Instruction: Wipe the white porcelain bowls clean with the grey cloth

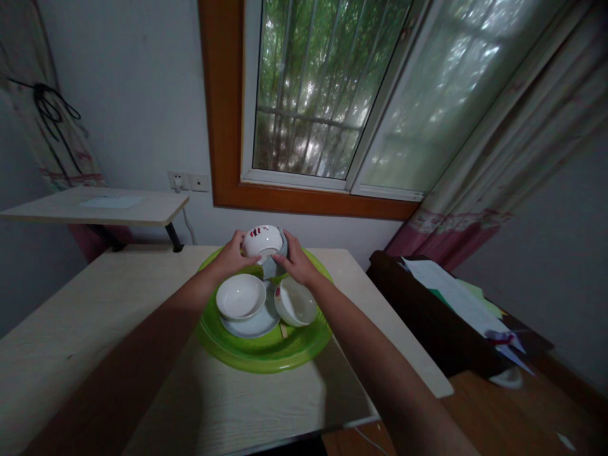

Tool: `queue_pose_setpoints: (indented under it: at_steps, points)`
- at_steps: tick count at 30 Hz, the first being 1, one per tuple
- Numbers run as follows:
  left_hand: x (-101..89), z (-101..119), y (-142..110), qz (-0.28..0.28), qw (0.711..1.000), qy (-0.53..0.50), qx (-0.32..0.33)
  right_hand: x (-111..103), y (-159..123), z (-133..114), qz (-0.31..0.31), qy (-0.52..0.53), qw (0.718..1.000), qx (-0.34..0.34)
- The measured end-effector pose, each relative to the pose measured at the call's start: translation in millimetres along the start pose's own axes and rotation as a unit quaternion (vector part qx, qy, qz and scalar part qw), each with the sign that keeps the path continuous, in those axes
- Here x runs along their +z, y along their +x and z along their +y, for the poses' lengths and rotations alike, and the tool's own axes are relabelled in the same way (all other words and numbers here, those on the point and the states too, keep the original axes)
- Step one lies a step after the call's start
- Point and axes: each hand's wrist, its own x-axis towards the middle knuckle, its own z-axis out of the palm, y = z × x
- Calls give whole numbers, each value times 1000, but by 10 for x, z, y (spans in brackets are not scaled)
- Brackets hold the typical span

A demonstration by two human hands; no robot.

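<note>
A white bowl with a red and black print (pixel 263 239) is tipped on its side between my two hands, over the far part of a round green basin (pixel 266 365). My left hand (pixel 234 254) grips its left side, with the thumb at the base. On the other side, my right hand (pixel 297 258) is closed round the right edge, where a greyish rim shows behind the bowl. Nearer to me in the basin, a white bowl (pixel 241 296) rests partly over a white plate (pixel 254 324). Another white bowl (pixel 295 303) leans tilted at the right, under my right wrist.
The basin stands on a pale wooden table (pixel 156 278). A small raised shelf (pixel 95 206) occupies the table's back left. Behind are a wall socket (pixel 189 182) and a barred window (pixel 313 95). Right of the table, papers (pixel 446 294) lie on a dark piece of furniture.
</note>
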Motion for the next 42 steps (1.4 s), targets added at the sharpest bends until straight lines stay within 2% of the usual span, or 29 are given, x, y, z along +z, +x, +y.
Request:
queue_pose_setpoints:
  at_steps: [9, 12, 18, 21, 26, 29, 32, 38, 40, 42]
  points:
    - [3, 16, 18, 28, 1000, -1, 0, -40, 22, -144, 2, -73, 997, -37]
    - [11, 7, 19, 31, 1000, 4, -4, -66, 19, -241, -2, -104, 992, -74]
    - [25, -37, 23, 34, 999, 20, 11, -125, 20, -445, -49, -132, 979, -149]
    - [22, -30, 24, 36, 999, 20, 12, -117, 24, -408, -38, -124, 982, -136]
    - [3, 13, 23, 48, 998, 42, -4, -53, 24, -202, -12, -82, 995, -50]
    - [-6, 27, 26, 55, 998, 41, -10, -37, 19, -148, -15, -74, 997, -25]
    - [-8, 21, 28, 54, 997, 50, -9, -67, 13, -204, -16, -82, 995, -52]
    - [21, -27, 23, 50, 998, 33, 16, -147, 19, -428, -45, -98, 980, -165]
    - [25, -31, 24, 50, 998, 28, 17, -143, 24, -434, -46, -101, 980, -163]
    - [17, -26, 28, 45, 999, 27, 12, -122, 29, -386, -35, -97, 986, -131]
